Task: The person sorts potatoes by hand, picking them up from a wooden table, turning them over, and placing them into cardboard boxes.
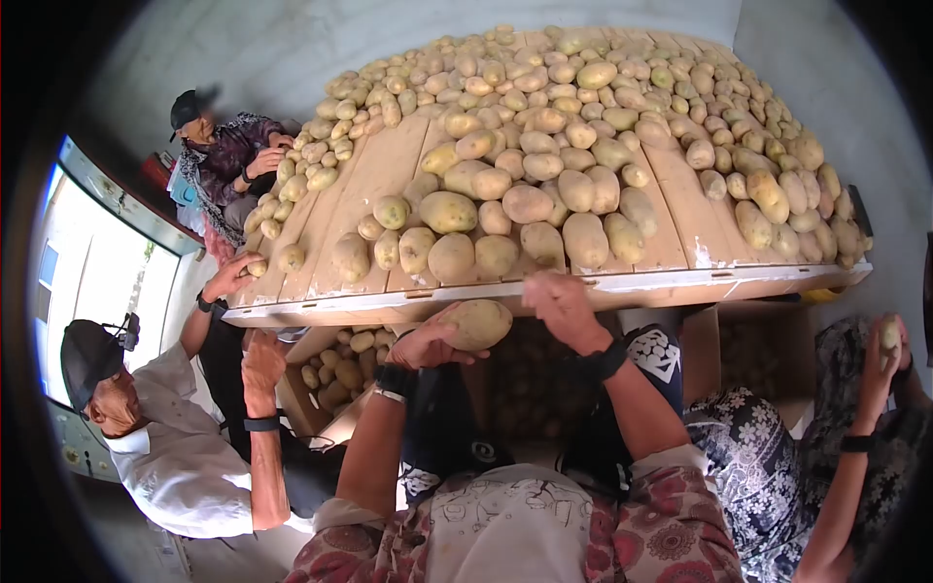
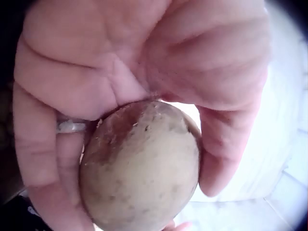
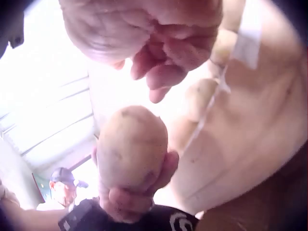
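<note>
Potato gripped in left hand, right hand empty, fingers loosely curled

- In our left wrist view the potato runs off the bottom edge, and our left hand hides its upper end.
- In our right wrist view the right hand is cut by the top edge; the worktop is a pale blur.
- From the head view, the box under the worktop is partly hidden by an arm.
</note>
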Action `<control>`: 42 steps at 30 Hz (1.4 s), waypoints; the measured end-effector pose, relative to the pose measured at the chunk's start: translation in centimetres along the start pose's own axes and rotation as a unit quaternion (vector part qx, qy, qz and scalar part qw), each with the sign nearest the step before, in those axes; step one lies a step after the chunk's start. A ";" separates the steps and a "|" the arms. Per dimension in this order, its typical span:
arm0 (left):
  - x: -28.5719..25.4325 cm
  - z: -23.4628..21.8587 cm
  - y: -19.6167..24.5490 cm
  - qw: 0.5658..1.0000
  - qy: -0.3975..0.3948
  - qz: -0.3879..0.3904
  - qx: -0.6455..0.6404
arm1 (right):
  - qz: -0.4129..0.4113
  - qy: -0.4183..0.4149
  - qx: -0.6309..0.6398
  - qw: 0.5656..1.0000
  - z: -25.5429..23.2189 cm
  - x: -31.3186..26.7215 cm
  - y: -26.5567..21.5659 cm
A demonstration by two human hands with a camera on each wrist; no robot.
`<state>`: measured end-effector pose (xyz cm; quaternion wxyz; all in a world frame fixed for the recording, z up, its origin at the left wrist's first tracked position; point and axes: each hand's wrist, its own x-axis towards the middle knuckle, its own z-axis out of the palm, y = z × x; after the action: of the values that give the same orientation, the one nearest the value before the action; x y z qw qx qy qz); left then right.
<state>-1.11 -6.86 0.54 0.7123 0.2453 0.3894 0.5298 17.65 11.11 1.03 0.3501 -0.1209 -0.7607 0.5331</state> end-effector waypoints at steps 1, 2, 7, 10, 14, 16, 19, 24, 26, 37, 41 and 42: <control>0.3 -0.4 0.0 1.000 0.001 0.005 0.000 | -0.039 0.039 0.021 0.998 -0.9 0.1 0.4; 0.3 -0.8 -0.2 0.999 0.012 0.017 -0.028 | -0.030 0.089 0.069 0.993 -1.9 0.5 1.1; -0.1 -0.7 -0.2 0.997 0.045 0.052 -0.037 | 0.027 0.325 0.153 0.933 -7.1 2.8 1.0; 0.1 -0.6 -0.4 0.999 0.014 0.038 0.017 | 0.070 0.394 0.176 0.899 -7.9 3.4 0.9; -0.2 -0.4 -0.1 0.999 0.000 0.034 0.020 | 0.065 0.355 0.151 0.920 -7.2 4.2 1.2; -0.1 0.0 0.1 0.998 0.000 0.057 0.029 | 0.010 0.292 0.102 0.951 -6.6 5.2 2.8; -0.2 0.1 0.0 0.999 -0.005 0.040 -0.007 | -0.021 0.227 0.004 0.974 -5.8 7.6 2.6; 0.5 -0.1 -0.2 0.999 0.008 0.037 -0.008 | -0.020 0.091 -0.320 0.943 -6.0 11.2 2.1; -0.1 -0.1 -0.4 0.999 0.023 0.034 -0.018 | -0.025 0.038 -0.364 0.930 -6.3 10.6 3.2; 0.5 -0.1 0.0 1.000 -0.001 0.001 -0.004 | 0.049 0.050 -0.281 0.957 -7.7 11.2 3.5; 0.6 -1.4 -0.6 1.000 -0.003 -0.005 -0.013 | 0.118 0.114 -0.061 0.985 -8.4 10.3 2.4; 0.6 -1.5 -0.8 0.999 -0.005 0.007 -0.046 | 0.137 0.148 0.095 0.975 -8.7 9.9 1.1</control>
<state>-1.87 -6.64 -1.10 0.7211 0.2178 0.3595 0.5507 16.00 23.34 5.62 0.3928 -0.2676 -0.6222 0.6221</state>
